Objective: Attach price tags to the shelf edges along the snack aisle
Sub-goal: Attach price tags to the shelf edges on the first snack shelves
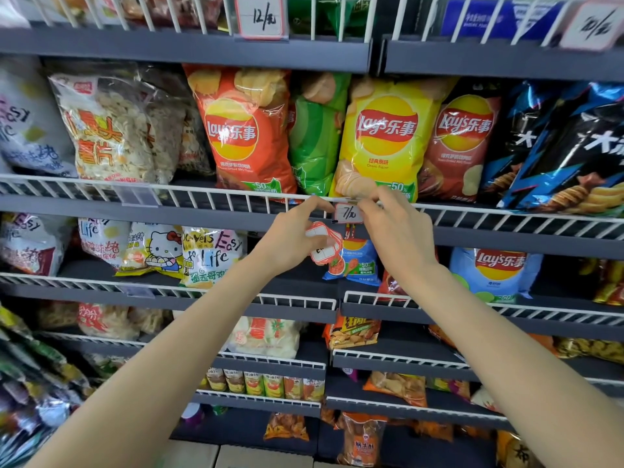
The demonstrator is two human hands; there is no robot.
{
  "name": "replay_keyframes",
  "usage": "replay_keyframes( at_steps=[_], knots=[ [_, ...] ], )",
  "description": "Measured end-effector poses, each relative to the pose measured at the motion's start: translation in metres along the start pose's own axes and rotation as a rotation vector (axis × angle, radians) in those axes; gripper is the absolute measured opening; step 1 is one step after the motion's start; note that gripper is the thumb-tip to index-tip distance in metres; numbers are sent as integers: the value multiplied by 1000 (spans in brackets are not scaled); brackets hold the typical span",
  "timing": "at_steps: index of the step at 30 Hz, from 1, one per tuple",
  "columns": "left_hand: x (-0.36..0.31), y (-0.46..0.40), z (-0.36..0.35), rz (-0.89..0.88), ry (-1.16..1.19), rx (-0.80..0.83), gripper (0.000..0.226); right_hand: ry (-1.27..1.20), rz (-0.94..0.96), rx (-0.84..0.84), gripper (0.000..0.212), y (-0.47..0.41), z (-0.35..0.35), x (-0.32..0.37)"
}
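A white price tag with a red border, marked "7" [348, 214], sits on the white wire rail [209, 194] of the chip shelf, just below a yellow Lay's bag [381, 136]. My right hand [395, 228] pinches the tag's right side and top against the rail. My left hand [293, 238] is at the tag's left, its index finger reaching toward the tag, and holds a small stack of red-bordered blank tags [324, 243] in its palm.
Two handwritten tags hang on the top shelf: "12" [260, 16] and another at the far right [589, 25]. Clear tag holders [136, 194] sit on the rail at left. Chip and snack bags fill several shelves. Cardboard boxes [216, 456] lie on the floor.
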State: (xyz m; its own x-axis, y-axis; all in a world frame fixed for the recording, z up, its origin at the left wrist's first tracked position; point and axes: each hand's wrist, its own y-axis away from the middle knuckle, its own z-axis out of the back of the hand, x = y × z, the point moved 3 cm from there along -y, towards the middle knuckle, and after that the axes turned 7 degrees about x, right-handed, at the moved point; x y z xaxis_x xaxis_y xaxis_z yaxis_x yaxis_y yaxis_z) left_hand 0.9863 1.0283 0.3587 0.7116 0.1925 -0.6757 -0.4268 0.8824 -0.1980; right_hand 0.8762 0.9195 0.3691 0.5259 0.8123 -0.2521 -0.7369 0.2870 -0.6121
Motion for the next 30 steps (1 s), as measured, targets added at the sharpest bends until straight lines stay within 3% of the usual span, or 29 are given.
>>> replay_keyframes(
  at_steps=[7,12,16,21,25,30],
  knots=[
    [-4,1,-2,24,33,-54,47,-3,66,-51,42,-1,2,-3],
    [-9,7,2,92,283,-259,28,-126,104,-14,37,1,5,-8],
    [-14,19,5,116,370,-394,20,-553,1,218,26,-1,14,-6],
    [-23,39,15,107,365,-404,15,-1401,-63,454,20,-10,36,12],
    [-10,60,41,176,183,-441,16,-1523,-47,487,18,-20,38,45],
    [27,96,85,220,137,-429,13,-1562,-138,541,10,-38,41,109]
  ],
)
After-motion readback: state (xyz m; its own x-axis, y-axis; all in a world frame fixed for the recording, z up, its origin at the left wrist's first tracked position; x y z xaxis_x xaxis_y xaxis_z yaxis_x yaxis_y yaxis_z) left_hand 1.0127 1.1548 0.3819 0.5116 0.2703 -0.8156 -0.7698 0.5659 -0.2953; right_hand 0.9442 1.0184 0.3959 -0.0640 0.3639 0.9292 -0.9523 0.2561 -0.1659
